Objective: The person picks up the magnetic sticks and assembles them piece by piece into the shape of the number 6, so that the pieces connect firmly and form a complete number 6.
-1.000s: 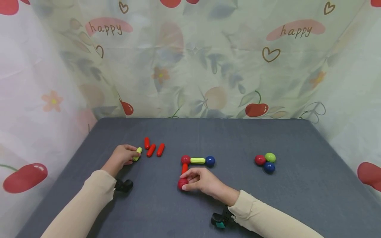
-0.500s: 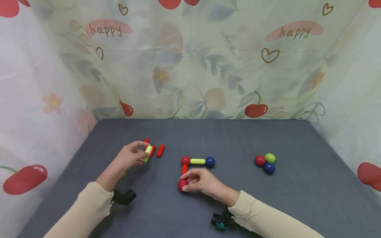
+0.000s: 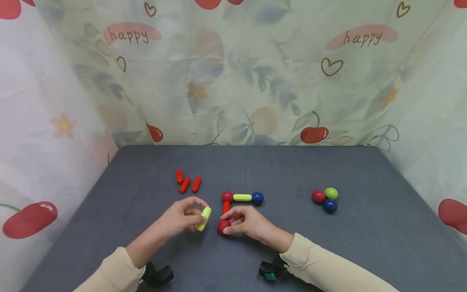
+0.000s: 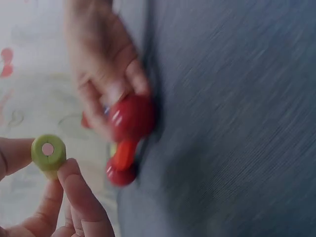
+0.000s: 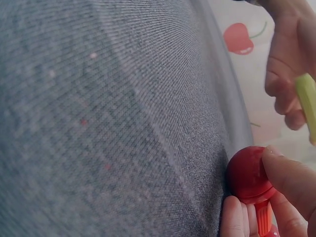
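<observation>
Showing only from left wrist, a pink disc (image 4: pixel 48 149) tips the pinched rod (image 5: pixel 309 106).

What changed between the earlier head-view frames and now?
The left hand carried the yellow-green ridged stick rightward and toward the person, away from the three red rounded sticks, now near the glossy red ball the right hand pinches. Nothing newly gripped or released. Unchanged: that pinch, the joined ball-and-stick piece, the three sticks, and the cluster of red, green and blue balls.
</observation>
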### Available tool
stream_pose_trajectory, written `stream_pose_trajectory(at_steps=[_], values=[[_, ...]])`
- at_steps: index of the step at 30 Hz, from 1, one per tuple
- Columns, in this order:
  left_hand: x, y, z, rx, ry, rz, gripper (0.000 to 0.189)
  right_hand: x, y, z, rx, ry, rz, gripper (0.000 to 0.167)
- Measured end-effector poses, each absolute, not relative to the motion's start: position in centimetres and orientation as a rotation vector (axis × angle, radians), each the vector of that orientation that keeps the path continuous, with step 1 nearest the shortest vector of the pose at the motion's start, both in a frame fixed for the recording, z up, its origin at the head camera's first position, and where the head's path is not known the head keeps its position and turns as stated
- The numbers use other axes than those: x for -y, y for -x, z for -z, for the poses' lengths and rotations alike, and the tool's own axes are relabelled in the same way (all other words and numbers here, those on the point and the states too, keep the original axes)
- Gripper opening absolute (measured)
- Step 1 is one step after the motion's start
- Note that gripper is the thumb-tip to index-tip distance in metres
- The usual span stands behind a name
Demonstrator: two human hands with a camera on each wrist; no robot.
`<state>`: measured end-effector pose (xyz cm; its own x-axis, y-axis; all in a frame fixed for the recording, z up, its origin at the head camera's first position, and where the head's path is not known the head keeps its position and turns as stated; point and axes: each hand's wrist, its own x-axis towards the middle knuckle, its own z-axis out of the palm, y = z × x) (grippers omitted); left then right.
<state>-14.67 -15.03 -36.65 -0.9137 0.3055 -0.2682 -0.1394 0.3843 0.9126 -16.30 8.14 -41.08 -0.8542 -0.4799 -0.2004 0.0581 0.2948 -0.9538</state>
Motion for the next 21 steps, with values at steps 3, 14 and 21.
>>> stream_pose_trajectory(at_steps=[3, 14, 21], values=[[14.4, 14.0, 37.3, -2.207, -0.149, -1.547, 0.035, -8.1, 16.3, 40.9, -2.116, 0.363, 1.584, 0.032], [13.5, 12.4, 39.1, -2.091, -0.045, -1.515, 0.034, -8.2, 16.3, 41.0, -2.102, 0.367, 1.592, 0.032], [13.0, 11.8, 39.5, -2.066, -0.009, -1.492, 0.030, -8.2, 16.3, 41.1, -2.100, 0.357, 1.582, 0.031]])
